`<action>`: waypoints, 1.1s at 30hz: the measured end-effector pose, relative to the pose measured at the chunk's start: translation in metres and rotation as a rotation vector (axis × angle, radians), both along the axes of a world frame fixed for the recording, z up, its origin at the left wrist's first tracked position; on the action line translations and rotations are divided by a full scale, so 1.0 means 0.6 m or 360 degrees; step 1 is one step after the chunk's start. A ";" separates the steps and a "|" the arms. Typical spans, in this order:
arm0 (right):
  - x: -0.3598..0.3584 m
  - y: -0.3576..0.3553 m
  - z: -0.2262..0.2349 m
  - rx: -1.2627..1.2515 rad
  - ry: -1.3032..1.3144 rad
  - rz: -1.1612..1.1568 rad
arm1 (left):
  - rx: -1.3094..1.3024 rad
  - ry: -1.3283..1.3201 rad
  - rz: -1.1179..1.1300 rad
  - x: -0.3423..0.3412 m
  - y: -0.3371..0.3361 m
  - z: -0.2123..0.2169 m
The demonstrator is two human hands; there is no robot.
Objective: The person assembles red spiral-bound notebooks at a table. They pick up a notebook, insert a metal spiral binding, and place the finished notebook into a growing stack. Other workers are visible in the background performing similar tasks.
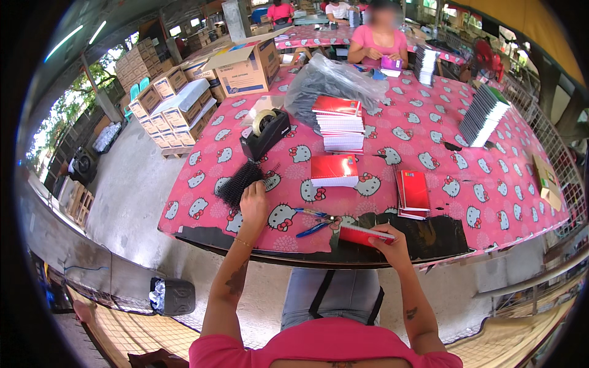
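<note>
Head view, lower centre: right hand (392,246) pinches a notebook (358,235), likely light, bendy, best held by edges; left hand (253,201) bunched at coils (237,184), grip unclear.

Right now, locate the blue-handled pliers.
In the head view, the pliers lie on the table, just left of the red notebook held in the right hand.

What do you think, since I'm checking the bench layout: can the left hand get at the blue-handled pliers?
Probably yes: the pliers lie uncovered to the right of the left hand, with nothing standing between, though that hand is at the black coils.
</note>
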State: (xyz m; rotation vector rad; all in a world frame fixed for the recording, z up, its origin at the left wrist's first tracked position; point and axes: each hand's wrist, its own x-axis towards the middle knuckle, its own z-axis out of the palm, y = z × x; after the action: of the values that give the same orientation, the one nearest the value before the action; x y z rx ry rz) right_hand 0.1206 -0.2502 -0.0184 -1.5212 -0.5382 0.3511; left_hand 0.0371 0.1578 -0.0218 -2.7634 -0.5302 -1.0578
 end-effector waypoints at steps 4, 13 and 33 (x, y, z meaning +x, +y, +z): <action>-0.004 0.001 0.003 -0.0102 0.0061 -0.0047 | 0.0179 -0.0081 -0.0176 -0.009 -0.044 0.044; -0.007 0.001 0.013 -0.0098 0.0056 0.0018 | -0.1135 -0.0142 -0.1189 -0.045 -0.264 0.085; -0.005 -0.002 0.008 -0.0111 0.0080 0.0057 | -0.1112 0.0090 -0.1152 -0.032 -0.258 0.084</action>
State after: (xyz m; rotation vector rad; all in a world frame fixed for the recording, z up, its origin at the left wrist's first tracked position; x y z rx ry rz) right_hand 0.1179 -0.2515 -0.0133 -1.5672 -0.5185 0.4388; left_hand 0.0181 0.0028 0.0285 -3.7434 0.2017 -1.0317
